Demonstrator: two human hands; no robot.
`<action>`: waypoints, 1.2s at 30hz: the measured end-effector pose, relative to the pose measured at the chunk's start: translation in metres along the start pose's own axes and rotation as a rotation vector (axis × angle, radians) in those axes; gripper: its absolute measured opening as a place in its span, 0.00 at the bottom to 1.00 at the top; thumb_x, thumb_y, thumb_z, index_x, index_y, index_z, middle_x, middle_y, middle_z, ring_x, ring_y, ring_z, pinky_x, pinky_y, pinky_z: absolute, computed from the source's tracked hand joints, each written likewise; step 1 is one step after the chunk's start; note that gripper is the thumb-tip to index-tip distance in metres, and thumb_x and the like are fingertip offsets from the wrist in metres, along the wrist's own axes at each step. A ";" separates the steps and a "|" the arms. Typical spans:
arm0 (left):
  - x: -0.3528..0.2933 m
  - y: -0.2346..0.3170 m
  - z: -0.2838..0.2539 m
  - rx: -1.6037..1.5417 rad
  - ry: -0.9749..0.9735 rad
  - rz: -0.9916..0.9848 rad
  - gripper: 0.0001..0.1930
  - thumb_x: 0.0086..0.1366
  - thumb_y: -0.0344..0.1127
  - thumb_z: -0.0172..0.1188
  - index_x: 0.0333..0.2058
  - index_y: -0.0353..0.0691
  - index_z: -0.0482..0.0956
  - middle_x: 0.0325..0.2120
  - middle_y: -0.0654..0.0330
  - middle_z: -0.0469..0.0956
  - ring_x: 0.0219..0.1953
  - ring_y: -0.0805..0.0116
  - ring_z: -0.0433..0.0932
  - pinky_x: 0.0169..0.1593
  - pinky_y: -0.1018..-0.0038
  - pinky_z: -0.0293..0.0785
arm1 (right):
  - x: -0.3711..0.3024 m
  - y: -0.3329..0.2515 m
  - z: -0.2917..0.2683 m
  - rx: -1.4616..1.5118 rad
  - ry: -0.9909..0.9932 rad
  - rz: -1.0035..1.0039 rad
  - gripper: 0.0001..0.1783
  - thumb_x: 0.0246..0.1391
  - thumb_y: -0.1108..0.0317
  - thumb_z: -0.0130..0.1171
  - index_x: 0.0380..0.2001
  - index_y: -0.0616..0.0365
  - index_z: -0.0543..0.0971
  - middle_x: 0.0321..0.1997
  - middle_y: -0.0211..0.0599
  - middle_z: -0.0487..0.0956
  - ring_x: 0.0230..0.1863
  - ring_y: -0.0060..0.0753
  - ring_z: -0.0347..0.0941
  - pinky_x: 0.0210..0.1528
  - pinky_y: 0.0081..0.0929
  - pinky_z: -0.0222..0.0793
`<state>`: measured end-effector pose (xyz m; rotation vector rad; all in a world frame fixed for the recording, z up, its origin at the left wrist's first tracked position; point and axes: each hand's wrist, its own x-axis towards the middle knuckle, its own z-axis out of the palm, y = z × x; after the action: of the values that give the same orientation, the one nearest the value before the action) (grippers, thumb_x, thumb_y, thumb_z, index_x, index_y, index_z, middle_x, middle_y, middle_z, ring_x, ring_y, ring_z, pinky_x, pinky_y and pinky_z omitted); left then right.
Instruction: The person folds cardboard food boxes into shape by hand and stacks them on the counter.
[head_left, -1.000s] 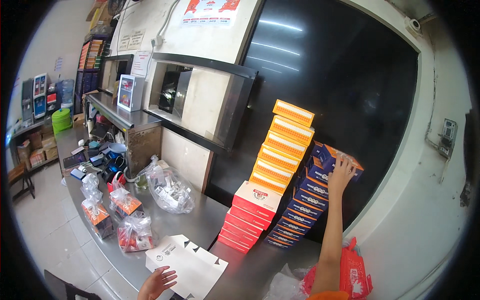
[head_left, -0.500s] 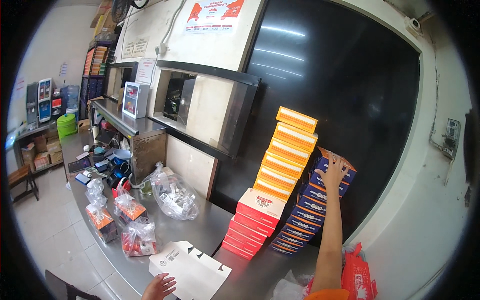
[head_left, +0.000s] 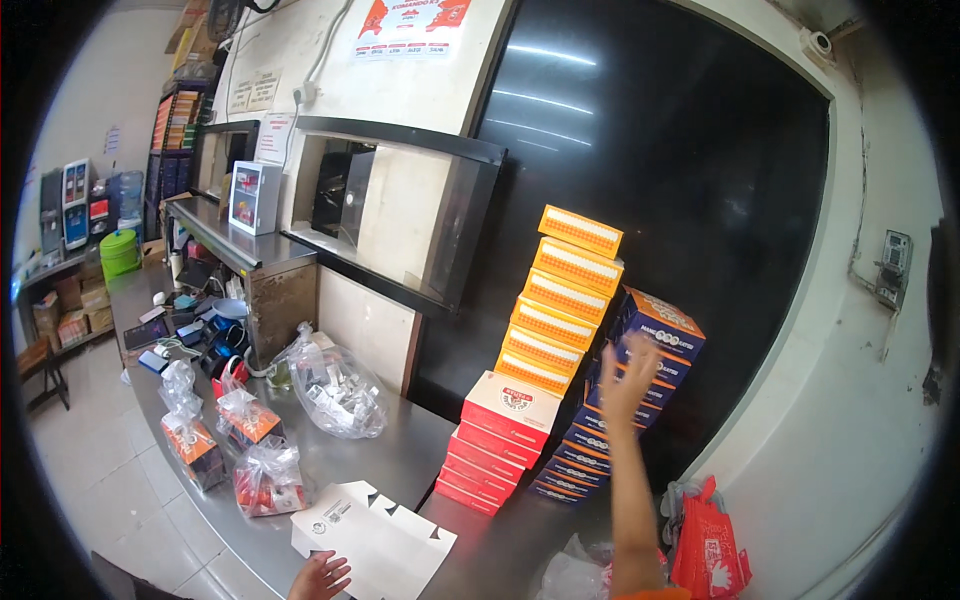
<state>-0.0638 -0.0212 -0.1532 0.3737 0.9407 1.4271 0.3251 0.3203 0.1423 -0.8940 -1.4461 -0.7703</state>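
Standing on the counter (head_left: 408, 450) just right of the red boxes (head_left: 490, 465), the stack of navy boxes (head_left: 588, 440) has the blurred right hand (head_left: 630, 378) before it, fingers spread, gripping nothing, while the left hand (head_left: 320, 577) is open at the white card's (head_left: 378, 540) near edge.

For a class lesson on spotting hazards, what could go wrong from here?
The right hand is in front of the tall stack of blue boxes; a bump might topple it. The yellow boxes are stacked close by, so they could be knocked too. The left hand is at the white card; a careless press might crease it.
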 end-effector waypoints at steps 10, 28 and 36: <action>-0.001 -0.002 -0.006 0.025 -0.021 -0.016 0.28 0.68 0.50 0.43 0.61 0.42 0.58 0.59 0.50 0.62 0.61 0.56 0.62 0.62 0.61 0.61 | -0.393 -0.165 -0.019 0.219 -1.230 0.075 0.26 0.47 0.61 0.61 0.47 0.63 0.72 0.49 0.45 0.70 0.54 0.42 0.65 0.49 0.42 0.69; 0.005 0.003 0.026 0.037 -0.043 -0.107 0.33 0.61 0.52 0.55 0.57 0.35 0.60 0.55 0.41 0.63 0.57 0.47 0.65 0.60 0.52 0.62 | -0.316 -0.205 -0.020 0.252 -0.777 -0.049 0.07 0.49 0.77 0.52 0.30 0.66 0.79 0.40 0.53 0.79 0.40 0.46 0.79 0.43 0.42 0.72; 0.022 0.049 0.076 -0.245 -0.055 0.088 0.28 0.64 0.52 0.53 0.52 0.33 0.67 0.41 0.51 0.77 0.41 0.58 0.79 0.46 0.59 0.78 | -0.224 -0.264 -0.100 1.313 -0.759 0.152 0.17 0.48 0.85 0.54 0.44 0.68 0.75 0.47 0.46 0.78 0.47 0.37 0.78 0.45 0.26 0.75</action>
<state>-0.0431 0.0304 -0.0788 0.2724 0.7025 1.5849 0.1419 0.0863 -0.0614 -0.1995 -2.0254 0.7443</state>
